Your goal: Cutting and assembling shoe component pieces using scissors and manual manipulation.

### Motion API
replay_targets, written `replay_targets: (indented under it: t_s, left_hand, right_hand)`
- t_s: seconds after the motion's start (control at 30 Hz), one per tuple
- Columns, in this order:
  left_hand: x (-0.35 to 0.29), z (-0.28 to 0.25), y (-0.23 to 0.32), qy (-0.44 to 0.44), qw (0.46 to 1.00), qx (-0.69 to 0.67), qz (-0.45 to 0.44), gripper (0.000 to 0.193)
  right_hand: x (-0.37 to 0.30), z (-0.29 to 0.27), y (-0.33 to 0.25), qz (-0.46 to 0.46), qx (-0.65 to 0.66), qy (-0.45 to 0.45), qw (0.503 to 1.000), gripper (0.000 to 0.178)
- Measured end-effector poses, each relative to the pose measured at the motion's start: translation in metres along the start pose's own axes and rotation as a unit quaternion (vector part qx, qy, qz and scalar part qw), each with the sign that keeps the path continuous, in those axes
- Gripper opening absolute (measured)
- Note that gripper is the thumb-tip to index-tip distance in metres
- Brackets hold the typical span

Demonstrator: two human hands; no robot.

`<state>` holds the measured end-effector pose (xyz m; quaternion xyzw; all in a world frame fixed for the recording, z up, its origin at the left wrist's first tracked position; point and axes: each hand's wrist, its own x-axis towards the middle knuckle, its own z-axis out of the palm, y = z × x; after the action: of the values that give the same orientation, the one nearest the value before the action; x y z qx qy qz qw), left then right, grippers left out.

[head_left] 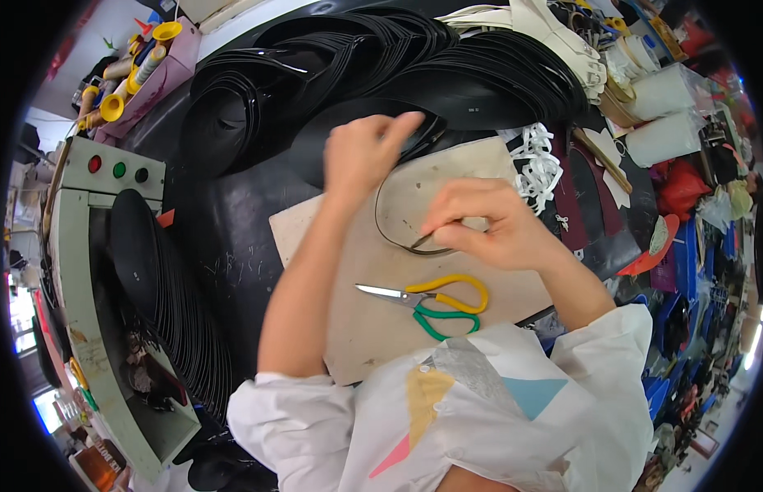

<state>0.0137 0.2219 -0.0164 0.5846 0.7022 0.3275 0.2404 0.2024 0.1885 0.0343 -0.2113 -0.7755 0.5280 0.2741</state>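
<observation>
Between the thumb and fingers of my right hand (490, 223) is pinched a thin dark strip (383, 227). It bends in a loose loop over the beige board (513, 283) and runs up toward my left hand. My left hand (358, 160) is over a black curved sheet (312, 148), thumb stretched out and fingers curled; their tips are hidden, so I cannot tell what they grip. Scissors (414, 298) with one yellow and one green handle lie slightly open on the board, below my right hand.
Overlapping black curved pieces (488, 74) fill the far side. Another row (164, 287) stands at left beside a grey-green machine housing (82, 287) with buttons. White lacy strips (536, 168) lie right of the board. A pink box (156, 86) of thread spools stands far left.
</observation>
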Motion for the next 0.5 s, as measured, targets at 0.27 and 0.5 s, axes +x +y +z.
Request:
replay_targets:
  t_s: [0.27, 0.5]
  left_hand:
    - [-0.007, 0.039, 0.023, 0.077, 0.994, -0.082, -0.012, 0.028]
    - [-0.128, -0.028, 0.010, -0.020, 0.888, -0.429, -0.167, 0.014]
  right_hand:
    - [-0.025, -0.024, -0.009, -0.034, -0.165, 0.085, 0.982, 0.015]
    - [-0.012, 0.006, -0.006, 0.097, 0.039, 0.079, 0.991, 0.020]
